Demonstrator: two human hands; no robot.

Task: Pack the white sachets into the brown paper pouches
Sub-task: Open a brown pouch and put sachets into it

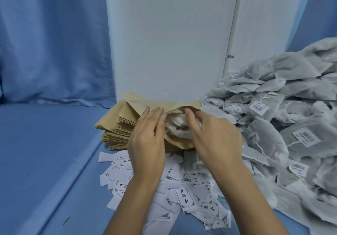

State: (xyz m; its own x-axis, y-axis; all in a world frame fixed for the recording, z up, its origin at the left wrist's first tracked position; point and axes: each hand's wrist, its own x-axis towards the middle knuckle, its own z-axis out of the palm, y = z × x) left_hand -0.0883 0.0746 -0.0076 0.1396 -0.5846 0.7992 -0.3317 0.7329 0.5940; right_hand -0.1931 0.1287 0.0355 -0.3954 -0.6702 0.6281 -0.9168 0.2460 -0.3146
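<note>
From the head camera, both hands are meeting over the top brown pouch (179, 142), which is lying open-mouthed on a stack of pouches (116, 131) at the foot of a white panel (173, 43). The left hand (147, 141) is resting on the pouch's left side with its fingers fairly straight and close together, pressing the paper by the mouth; its thumb is hidden. The right hand (217, 140) is gripping a white sachet (177, 126) with curled fingers, and the sachet is sitting partly inside the pouch mouth, between the two hands. The hands are covering much of the pouch, so how deep the sachet is lying cannot be told.

A big heap of sachets (284, 110) is crowding in on the right (several carry barcode tags on strings), touching the right edge of the stack. Printed paper labels (184, 196) are lying scattered under both forearms on the blue cloth (45, 162). A blue curtain (54, 43) is hanging behind on the left.
</note>
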